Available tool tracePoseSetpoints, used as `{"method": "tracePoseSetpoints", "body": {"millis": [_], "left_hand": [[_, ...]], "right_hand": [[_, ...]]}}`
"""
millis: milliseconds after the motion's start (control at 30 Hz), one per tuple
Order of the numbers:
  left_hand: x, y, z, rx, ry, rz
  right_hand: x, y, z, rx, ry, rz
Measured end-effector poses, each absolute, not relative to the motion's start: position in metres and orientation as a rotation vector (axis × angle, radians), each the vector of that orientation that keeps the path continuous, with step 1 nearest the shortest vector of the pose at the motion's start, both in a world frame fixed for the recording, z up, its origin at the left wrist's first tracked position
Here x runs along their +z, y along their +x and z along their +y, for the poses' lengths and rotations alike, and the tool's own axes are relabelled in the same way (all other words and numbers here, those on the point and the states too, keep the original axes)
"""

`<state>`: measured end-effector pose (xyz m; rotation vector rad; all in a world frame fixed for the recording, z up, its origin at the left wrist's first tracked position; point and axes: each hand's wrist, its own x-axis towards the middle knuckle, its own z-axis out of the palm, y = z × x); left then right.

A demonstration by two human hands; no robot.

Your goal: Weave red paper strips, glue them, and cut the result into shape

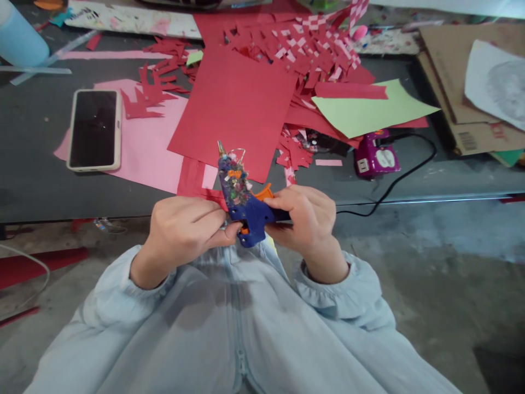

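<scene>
grip of two, left hand (186,225) and right hand (307,219), both closed on one glue gun (253,218)

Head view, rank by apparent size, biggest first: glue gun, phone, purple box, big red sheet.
1. Big red sheet
2. Phone and glue gun: too close to rank; the gun is held up, likely nearer the camera, and partly covered
3. Purple box

The person's left hand (184,224) and right hand (309,216) hold a blue glue gun (255,214) at the near edge of the bench (30,137), where I see red paper (238,101), a phone (93,130) and a purple box (376,157).
</scene>
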<state>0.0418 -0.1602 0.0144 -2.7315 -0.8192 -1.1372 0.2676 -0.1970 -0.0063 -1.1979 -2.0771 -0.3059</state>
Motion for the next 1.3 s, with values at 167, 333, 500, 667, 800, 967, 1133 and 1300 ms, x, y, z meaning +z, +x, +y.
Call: {"method": "tracePoseSetpoints", "body": {"millis": [167,333,500,667,800,967,1133,1300], "left_hand": [[0.014,0.043,-0.161,-1.174,-2.732,-0.784],[0.015,0.043,-0.162,-1.198,-2.738,-0.762],[0.016,0.041,-0.165,-1.149,-2.768,-0.777],[0.018,0.041,-0.167,-1.11,-2.763,-0.812],[0.018,0.041,-0.168,-1.123,-2.767,-0.794],[0.018,0.041,-0.17,-1.094,-2.802,-0.796],[0.018,0.04,-0.171,-1.111,-2.815,-0.797],[0.017,0.04,-0.17,-1.143,-2.806,-0.792]], "right_hand": [[-0.006,0.266,-0.191,-0.397,-1.006,-2.047],[-0.002,0.265,-0.19,-0.321,-0.949,-2.056],[-0.002,0.263,-0.19,-0.318,-0.938,-2.047],[-0.002,0.263,-0.191,-0.319,-0.941,-2.055],[-0.004,0.263,-0.192,-0.311,-0.957,-2.03],[-0.005,0.263,-0.192,-0.303,-0.948,-2.023],[-0.005,0.261,-0.192,-0.322,-0.964,-2.013],[-0.004,0.262,-0.191,-0.349,-0.943,-2.018]]}}
